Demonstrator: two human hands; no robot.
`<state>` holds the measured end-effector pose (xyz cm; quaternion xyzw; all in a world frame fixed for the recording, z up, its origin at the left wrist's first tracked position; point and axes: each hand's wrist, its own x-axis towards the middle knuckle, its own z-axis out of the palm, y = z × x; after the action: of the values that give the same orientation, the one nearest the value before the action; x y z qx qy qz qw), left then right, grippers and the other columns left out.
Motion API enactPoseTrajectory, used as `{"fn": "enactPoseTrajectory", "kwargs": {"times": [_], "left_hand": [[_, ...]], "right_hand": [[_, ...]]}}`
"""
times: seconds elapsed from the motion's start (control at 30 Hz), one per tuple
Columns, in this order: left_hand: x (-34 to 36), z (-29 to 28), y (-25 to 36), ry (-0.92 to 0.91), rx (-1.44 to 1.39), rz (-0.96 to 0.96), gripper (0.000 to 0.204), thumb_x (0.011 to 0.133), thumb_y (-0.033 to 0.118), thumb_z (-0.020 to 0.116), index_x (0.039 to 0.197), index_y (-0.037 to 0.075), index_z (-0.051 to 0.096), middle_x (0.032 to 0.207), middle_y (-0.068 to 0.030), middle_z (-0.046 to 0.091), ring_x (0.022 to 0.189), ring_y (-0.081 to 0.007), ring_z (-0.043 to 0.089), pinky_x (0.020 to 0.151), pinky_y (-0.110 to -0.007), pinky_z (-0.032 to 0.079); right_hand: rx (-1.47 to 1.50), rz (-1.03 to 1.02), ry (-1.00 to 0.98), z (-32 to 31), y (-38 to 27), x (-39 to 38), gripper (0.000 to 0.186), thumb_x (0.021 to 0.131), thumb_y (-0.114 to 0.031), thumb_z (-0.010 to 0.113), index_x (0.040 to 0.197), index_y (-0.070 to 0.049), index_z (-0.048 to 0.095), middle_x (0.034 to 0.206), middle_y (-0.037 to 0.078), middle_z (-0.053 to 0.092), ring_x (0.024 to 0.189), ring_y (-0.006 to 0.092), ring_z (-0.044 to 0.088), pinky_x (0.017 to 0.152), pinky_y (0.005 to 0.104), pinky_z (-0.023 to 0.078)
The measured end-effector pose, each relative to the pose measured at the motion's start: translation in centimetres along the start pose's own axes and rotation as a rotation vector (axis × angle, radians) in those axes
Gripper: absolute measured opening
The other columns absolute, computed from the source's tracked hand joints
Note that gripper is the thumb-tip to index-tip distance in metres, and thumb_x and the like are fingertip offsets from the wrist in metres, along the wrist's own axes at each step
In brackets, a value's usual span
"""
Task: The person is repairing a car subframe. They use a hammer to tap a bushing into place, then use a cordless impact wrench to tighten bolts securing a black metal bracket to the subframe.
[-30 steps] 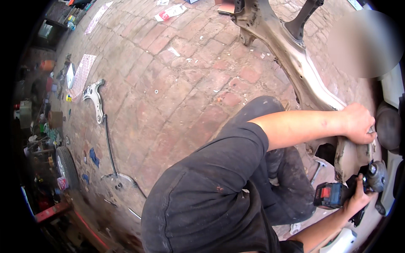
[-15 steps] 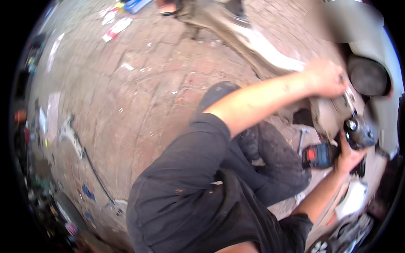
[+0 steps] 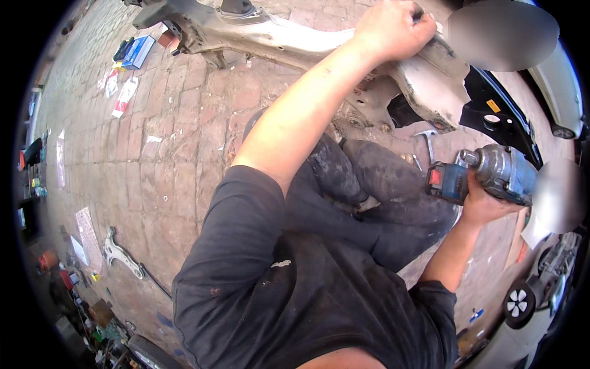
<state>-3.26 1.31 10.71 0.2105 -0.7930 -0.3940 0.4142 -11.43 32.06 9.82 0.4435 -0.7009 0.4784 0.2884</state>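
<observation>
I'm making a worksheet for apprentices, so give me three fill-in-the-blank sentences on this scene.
1. The right hand holds the power tool, whose battery shows a ____ patch.
2. The left hand appears ____ (higher or lower) in the picture than the right hand.
3. The blue box lies toward the picture's ____ (left or right) edge.

Missing words: red; higher; left.

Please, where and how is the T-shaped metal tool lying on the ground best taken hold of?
Probably by its slim shank, from above and from the person's side. The T-shaped metal tool has its crosspiece at the far end, toward the pale metal frame, while the shank runs back toward the person. The power tool appears close to that near end, so approach carefully.
</observation>
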Motion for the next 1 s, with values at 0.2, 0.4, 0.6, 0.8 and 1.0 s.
{"fn": "enactPoseTrajectory", "kwargs": {"times": [0.2,0.4,0.6,0.8,1.0], "left_hand": [[0.2,-0.1,-0.2,-0.036,-0.114,0.052,0.032,0.095,0.026,0.052,0.093,-0.001,0.069,0.087,-0.0261,0.069,0.083,-0.0372,0.069,0.077,-0.043,0.052],[0.2,0.6,-0.5,-0.005,-0.099,0.011,0.034,0.096,0.029,0.053,0.096,-0.002,0.069,0.087,-0.0247,0.07,0.083,-0.0343,0.069,0.076,-0.042,0.052],[0.1,0.4,-0.7,0.008,-0.112,0.041,0.032,0.097,0.026,0.054,0.097,-0.002,0.07,0.086,-0.0207,0.071,0.08,-0.0266,0.069,0.075,-0.039,0.052],[0.3,1.0,-1.9,0.041,-0.149,0.073,0.031,0.097,0.024,0.055,0.098,-0.004,0.069,0.083,-0.0165,0.07,0.078,-0.0217,0.065,0.074,-0.037,0.052],[0.4,1.0,-2.1,0.053,-0.169,0.058,0.032,0.097,0.024,0.055,0.1,-0.005,0.069,0.086,-0.0159,0.071,0.081,-0.0219,0.065,0.077,-0.037,0.051]], "right_hand": [[-0.239,-0.084,0.0,-3.4,4.0,-3.5,0.125,0.05,-0.016,0.101,0.142,-0.001,0.018,0.138,0.02,0.05,0.126,0.0349,0.054,0.113,0.0474,0.039],[-0.28,-0.013,-0.003,-5.2,5.7,-4.4,0.12,0.052,-0.015,0.1,0.14,0.003,0.022,0.131,0.022,0.052,0.119,0.034,0.057,0.108,0.0462,0.044],[-0.399,0.069,0.142,-6.6,5.8,-2.8,0.105,0.055,-0.018,0.101,0.133,0.008,0.034,0.129,0.021,0.052,0.118,0.0326,0.057,0.109,0.0448,0.043],[-0.24,0.173,0.227,-7.1,5.7,-3.1,0.103,0.059,-0.013,0.099,0.135,0.007,0.033,0.13,0.021,0.052,0.118,0.0307,0.058,0.11,0.0445,0.043],[-0.259,0.154,0.251,-7.6,5.9,-4.4,0.104,0.058,-0.015,0.1,0.135,0.005,0.033,0.131,0.02,0.053,0.119,0.0305,0.058,0.112,0.0454,0.042]]}}
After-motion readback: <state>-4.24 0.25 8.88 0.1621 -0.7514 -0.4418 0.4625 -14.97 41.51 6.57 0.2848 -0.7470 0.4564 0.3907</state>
